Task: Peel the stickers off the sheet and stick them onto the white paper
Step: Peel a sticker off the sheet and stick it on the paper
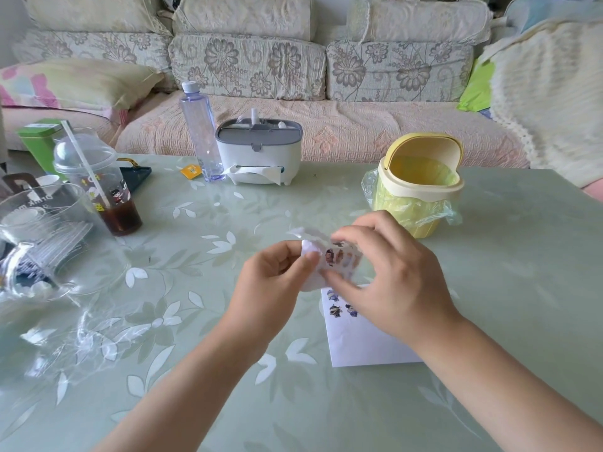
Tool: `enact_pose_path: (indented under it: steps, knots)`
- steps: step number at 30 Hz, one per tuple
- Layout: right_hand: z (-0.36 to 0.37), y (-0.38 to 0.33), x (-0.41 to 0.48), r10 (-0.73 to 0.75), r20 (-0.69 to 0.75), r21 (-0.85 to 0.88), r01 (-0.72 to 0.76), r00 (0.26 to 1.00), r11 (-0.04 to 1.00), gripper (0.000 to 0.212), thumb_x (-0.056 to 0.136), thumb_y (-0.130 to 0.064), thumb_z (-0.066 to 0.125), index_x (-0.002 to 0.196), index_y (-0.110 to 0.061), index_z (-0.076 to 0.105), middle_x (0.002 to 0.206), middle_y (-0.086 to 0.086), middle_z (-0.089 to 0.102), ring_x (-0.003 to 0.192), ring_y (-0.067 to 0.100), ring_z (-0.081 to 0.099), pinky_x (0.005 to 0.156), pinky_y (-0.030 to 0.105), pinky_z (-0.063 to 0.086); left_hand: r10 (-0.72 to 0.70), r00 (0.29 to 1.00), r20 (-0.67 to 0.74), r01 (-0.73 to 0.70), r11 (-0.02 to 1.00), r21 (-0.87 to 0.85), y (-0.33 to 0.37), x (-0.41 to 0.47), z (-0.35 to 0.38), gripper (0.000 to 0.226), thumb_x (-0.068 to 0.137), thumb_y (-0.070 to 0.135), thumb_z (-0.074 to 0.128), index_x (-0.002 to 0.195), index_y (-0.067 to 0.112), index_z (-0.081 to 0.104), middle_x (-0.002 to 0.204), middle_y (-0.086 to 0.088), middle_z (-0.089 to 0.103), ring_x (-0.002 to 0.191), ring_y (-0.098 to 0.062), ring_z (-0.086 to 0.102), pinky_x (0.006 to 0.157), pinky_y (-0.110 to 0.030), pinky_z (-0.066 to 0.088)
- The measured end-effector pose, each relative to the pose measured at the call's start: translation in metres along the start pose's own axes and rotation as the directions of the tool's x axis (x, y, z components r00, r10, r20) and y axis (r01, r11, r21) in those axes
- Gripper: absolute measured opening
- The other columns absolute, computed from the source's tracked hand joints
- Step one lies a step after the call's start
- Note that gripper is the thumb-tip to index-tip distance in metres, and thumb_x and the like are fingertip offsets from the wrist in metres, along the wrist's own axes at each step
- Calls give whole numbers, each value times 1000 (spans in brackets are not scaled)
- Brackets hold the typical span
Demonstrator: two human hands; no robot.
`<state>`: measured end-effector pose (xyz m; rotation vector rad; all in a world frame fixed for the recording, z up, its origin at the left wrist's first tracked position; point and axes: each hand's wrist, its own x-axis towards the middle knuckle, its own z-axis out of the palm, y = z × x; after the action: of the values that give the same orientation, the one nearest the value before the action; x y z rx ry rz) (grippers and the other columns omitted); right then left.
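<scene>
Far left of the paper (365,347), a cup (98,187) stands on the worktop (505,288). A bottle (199,132) and a tissue box (259,151) stand beyond the paper, to its left. Just above the paper's top-left corner, the left hand (270,282) pinches the crumpled sheet (339,257), held off the worktop. Three stickers (335,310) sit at the paper's top left. Over the paper's top, the right hand (388,282) pinches the sheet too, fingers curled. A yellow bin (419,184) stands beyond the paper.

sticker sheet (339,258): small, white, curled, printed with cartoon figures; held up above the paper's far edge.
white paper (362,344): laid flat, partly hidden.
stuck stickers (335,310): three seen, grouped at the paper's far-left corner.
</scene>
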<state>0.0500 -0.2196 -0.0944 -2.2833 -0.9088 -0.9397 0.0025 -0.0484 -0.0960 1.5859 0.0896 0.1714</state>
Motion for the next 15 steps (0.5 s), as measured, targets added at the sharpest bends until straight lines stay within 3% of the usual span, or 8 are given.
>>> enact_pose_path:
  steps: [3, 7, 9, 11, 15]
  knots:
    - [4, 3, 1, -41, -68, -27, 39, 997, 999, 12, 89, -28, 74, 91, -16, 78, 83, -2, 66, 70, 20, 64, 56, 30, 47, 4, 1000, 26, -5, 999, 36, -1, -1, 2, 17, 100, 19, 58, 96, 14, 74, 84, 8, 75, 75, 0, 65, 67, -8, 44]
    - [6, 3, 0, -127, -90, -106, 117, 988, 988, 12, 91, -20, 69, 82, -16, 75, 76, -2, 64, 65, 22, 61, 52, 32, 43, -17, 995, 102, 11, 999, 51, 0, -3, 3, 15, 99, 20, 60, 97, 15, 74, 79, 12, 73, 72, 1, 63, 66, -8, 43]
    - [5, 3, 0, -155, -76, -121, 146, 985, 982, 14, 93, -17, 66, 80, -16, 73, 77, -1, 64, 65, 22, 62, 52, 32, 43, -34, 996, 80, 26, 995, 95, -3, -2, 4, 24, 93, 29, 69, 93, 6, 72, 71, 3, 63, 62, -9, 52, 58, -14, 38]
    - [4, 2, 1, -165, -77, -123, 155, 983, 980, 16, 94, -17, 63, 79, -16, 71, 79, -1, 65, 65, 22, 63, 51, 34, 45, -45, 998, 47, 39, 992, 123, -7, -1, 4, 41, 87, 36, 74, 93, -3, 66, 73, -6, 49, 65, -17, 38, 56, -25, 31]
    - [3, 1, 2, -119, -71, -99, 111, 990, 989, 15, 94, -21, 61, 85, -16, 71, 81, -3, 66, 62, 20, 61, 49, 33, 44, -58, 998, 37, 55, 995, 84, -5, -2, 6, 13, 91, 28, 67, 87, 18, 75, 77, -5, 50, 70, -17, 38, 64, -31, 30]
